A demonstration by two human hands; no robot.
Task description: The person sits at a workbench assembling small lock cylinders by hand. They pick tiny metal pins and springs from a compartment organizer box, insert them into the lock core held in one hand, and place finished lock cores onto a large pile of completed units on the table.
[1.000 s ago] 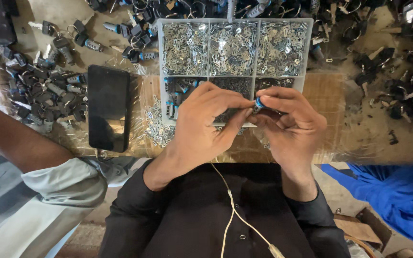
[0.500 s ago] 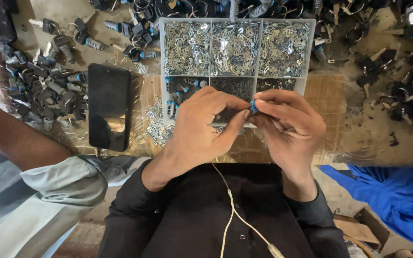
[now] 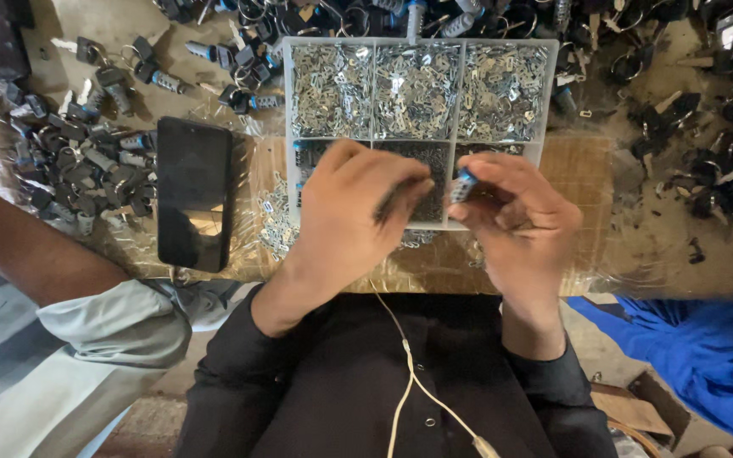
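Both hands work above the parts tray (image 3: 417,42): right hand (image 3: 523,225) pinches a blue-tipped lock cylinder (image 3: 462,184), left hand (image 3: 358,212) grips a thin dark tool (image 3: 394,202); fitting seems underway, needing steady alignment.

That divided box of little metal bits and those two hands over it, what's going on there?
A person in dark sleeves works over a clear compartment box filled with small silvery metal pieces. The right hand pinches a small cylindrical part with a blue end in its fingers, while the left hand holds a thin dark tool close beside it. A black phone lies to the left, with dark lock parts scattered about. Another person's arm rests at the left.
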